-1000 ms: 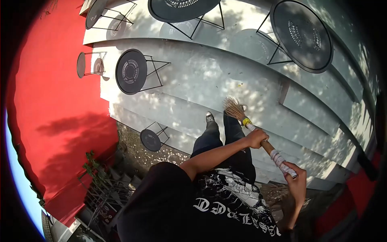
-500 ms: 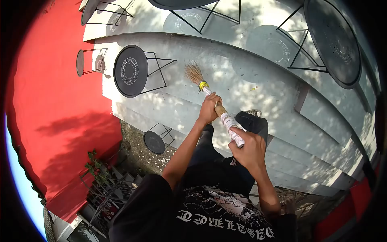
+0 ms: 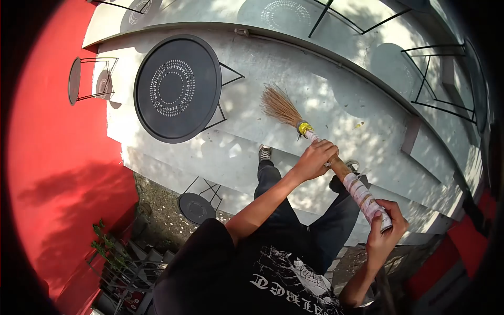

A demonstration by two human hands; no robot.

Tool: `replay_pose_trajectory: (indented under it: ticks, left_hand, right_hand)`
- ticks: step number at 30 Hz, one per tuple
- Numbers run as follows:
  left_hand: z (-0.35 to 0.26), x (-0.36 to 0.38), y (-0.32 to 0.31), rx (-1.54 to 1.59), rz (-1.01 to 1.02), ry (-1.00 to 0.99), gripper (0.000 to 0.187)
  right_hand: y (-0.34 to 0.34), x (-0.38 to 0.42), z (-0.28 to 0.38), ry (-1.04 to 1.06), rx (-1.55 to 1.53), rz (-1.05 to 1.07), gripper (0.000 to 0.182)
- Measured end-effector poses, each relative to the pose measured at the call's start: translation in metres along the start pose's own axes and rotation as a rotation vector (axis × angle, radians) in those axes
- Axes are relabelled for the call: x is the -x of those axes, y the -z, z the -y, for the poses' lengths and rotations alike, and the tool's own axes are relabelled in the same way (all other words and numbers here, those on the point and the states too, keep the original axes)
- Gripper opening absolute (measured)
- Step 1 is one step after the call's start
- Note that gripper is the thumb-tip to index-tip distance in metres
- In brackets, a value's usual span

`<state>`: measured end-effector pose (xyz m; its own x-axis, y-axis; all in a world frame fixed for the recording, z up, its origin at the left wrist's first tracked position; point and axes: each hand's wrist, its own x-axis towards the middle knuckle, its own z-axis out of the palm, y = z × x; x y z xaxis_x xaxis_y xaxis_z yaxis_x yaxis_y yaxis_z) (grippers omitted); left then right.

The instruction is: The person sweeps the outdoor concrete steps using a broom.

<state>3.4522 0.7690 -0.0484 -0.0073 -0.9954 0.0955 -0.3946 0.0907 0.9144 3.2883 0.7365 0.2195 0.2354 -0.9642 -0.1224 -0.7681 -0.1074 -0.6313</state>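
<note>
A broom [image 3: 283, 106] with straw bristles and a yellow binding stretches diagonally in front of me. My left hand [image 3: 317, 159] is wrapped round its handle just below the binding. At the lower end, where pinkish-white wrapping covers the handle, my right hand [image 3: 387, 227] grips it. The bristles point up and to the left, over the grey concrete step. Behind the handle, one of my shoes [image 3: 353, 166] is partly hidden; the other shoe [image 3: 265, 153] rests on the step edge.
A round black table [image 3: 177, 89] with thin metal legs stands left of the broom. Smaller stools [image 3: 197, 208] [image 3: 75, 81] are at lower and far left, by a red wall [image 3: 47, 136]. Concrete steps curve away right, with more metal furniture [image 3: 446, 79]. A potted plant [image 3: 107, 244] sits lower left.
The view has shifted with a step forward, and the black table looks nearer. Both hands and the broom have moved right in view, the right hand also lower. Both grips stay on the handle.
</note>
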Motion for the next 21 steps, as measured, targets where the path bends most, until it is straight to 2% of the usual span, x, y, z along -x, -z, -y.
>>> replay_pose_trajectory:
  ticks: [2, 5, 8, 10, 12, 13, 14, 16, 18, 19, 21]
  left_hand:
    - [0.005, 0.017, 0.020, 0.036, -0.043, 0.001, 0.041]
    - [0.000, 0.034, 0.046, 0.054, -0.092, 0.006, 0.042]
    - [-0.047, 0.049, 0.096, -0.058, -0.056, 0.065, 0.043]
    - [-0.073, 0.068, 0.119, -0.154, -0.103, 0.104, 0.043]
    - [-0.067, 0.089, 0.117, -0.212, -0.100, 0.195, 0.042]
    - [-0.054, 0.096, 0.107, -0.201, -0.088, 0.237, 0.041]
    - [-0.035, 0.105, 0.089, -0.195, -0.075, 0.281, 0.040]
    - [-0.018, 0.108, 0.046, -0.107, -0.009, 0.262, 0.038]
    - [-0.031, 0.092, -0.001, 0.002, 0.079, 0.218, 0.036]
    - [-0.045, 0.081, -0.029, -0.013, 0.122, 0.133, 0.036]
    - [-0.077, 0.062, -0.087, 0.063, 0.208, 0.001, 0.036]
  right_hand:
    - [-0.015, 0.015, 0.033, 0.045, 0.090, 0.104, 0.023]
    - [-0.024, 0.024, 0.075, 0.096, 0.123, 0.142, 0.024]
    - [0.004, 0.042, 0.097, 0.292, 0.194, 0.042, 0.026]
    - [0.013, 0.056, 0.098, 0.254, 0.075, 0.080, 0.026]
    - [0.006, 0.057, 0.084, 0.207, -0.026, 0.134, 0.024]
    - [-0.002, 0.055, 0.077, 0.052, -0.016, 0.212, 0.023]
    - [-0.019, 0.054, 0.057, 0.044, -0.052, 0.188, 0.021]
    - [-0.026, 0.064, 0.040, 0.128, 0.157, 0.203, 0.020]
    - [0.002, 0.079, 0.025, 0.014, 0.140, 0.126, 0.020]
    - [0.021, 0.091, 0.015, -0.049, 0.130, 0.094, 0.020]
    - [0.069, 0.116, -0.031, -0.137, 0.102, -0.088, 0.020]
